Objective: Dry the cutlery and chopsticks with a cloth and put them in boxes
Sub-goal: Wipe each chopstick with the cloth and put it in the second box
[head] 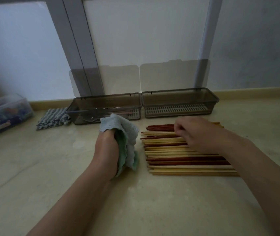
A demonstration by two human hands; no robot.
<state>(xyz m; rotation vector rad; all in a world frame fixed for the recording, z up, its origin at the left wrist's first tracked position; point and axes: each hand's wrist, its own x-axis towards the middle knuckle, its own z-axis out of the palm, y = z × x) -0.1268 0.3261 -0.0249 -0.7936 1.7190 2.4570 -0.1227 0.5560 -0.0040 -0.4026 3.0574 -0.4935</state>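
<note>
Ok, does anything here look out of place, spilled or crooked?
Nothing serious. The chopsticks lie in one loose pile, dark and pale mixed, ends uneven. Pale patches on the counter, left of the left hand gripping the cloth, may be water; I cannot tell. The left box and right box stand open and level.
</note>
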